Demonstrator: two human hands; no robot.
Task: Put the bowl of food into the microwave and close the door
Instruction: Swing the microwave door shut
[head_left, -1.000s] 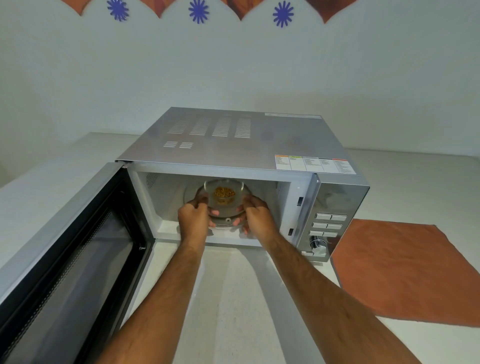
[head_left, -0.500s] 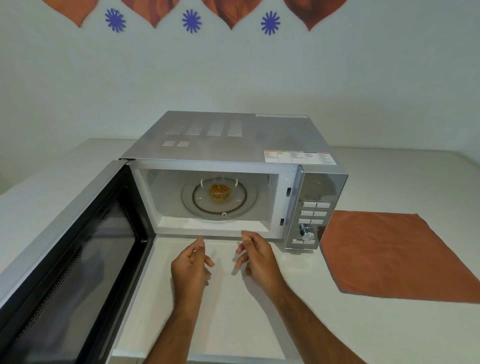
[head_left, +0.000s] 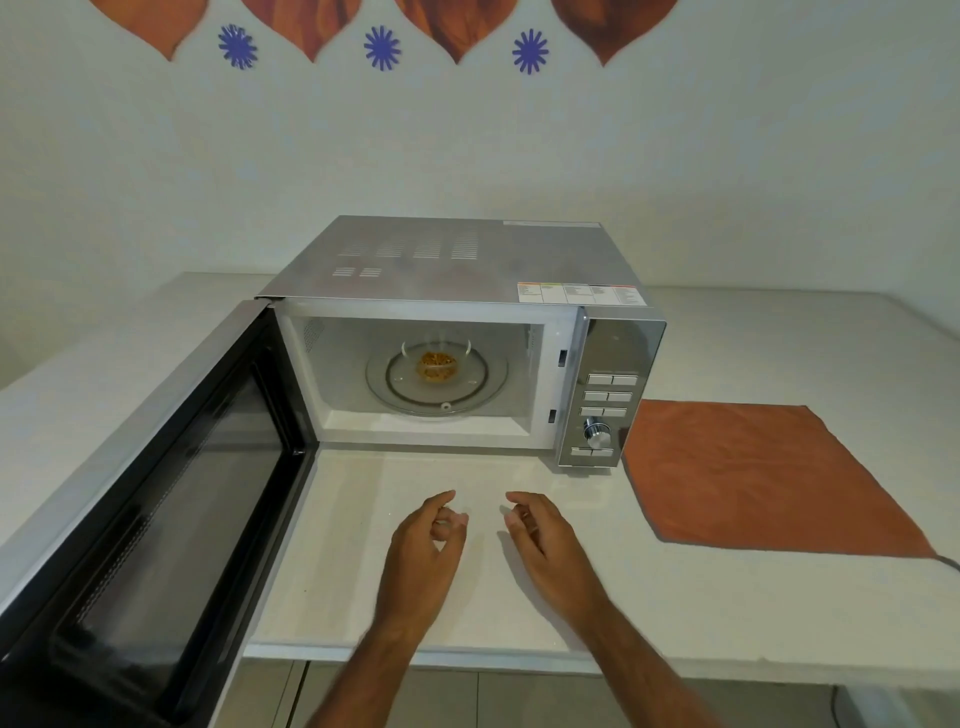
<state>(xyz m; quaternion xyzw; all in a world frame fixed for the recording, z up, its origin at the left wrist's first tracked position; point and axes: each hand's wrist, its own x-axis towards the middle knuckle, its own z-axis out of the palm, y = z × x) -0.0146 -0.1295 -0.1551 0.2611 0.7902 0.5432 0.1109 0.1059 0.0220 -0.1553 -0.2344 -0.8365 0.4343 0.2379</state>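
here, in the head view, a silver box-shaped microwave (head_left: 457, 270) is seen standing on a pale white countertop (head_left: 753, 597) against a plain wall, with its black-framed glass door (head_left: 156, 493) swung wide open to the left. inside the white cavity, a clear glass bowl (head_left: 436, 358) holding a small heap of golden-brown food (head_left: 436, 366) is set upright at the middle of the round glass turntable (head_left: 480, 382). to the right of the cavity, a mirrored control panel (head_left: 608, 395) with rows of pale buttons and a round metal knob (head_left: 597, 434) is visible. an orange square cloth (head_left: 753, 467) is laid flat on the countertop just beside the microwave's right side. both bare hands are held over the countertop in front of the open cavity, well apart from the bowl and touching nothing. the left hand (head_left: 423, 551) is empty, its fingers loosely curled inward with the thumb stretched forward. the right hand (head_left: 550, 545) is likewise empty, fingers relaxed and half bent, released from any object. the two hands are kept near each other with a gap between them. on the wall above, orange pointed leaf-shaped cutouts (head_left: 457, 26) and blue star-shaped paper flowers (head_left: 382, 48) are fixed in a row.
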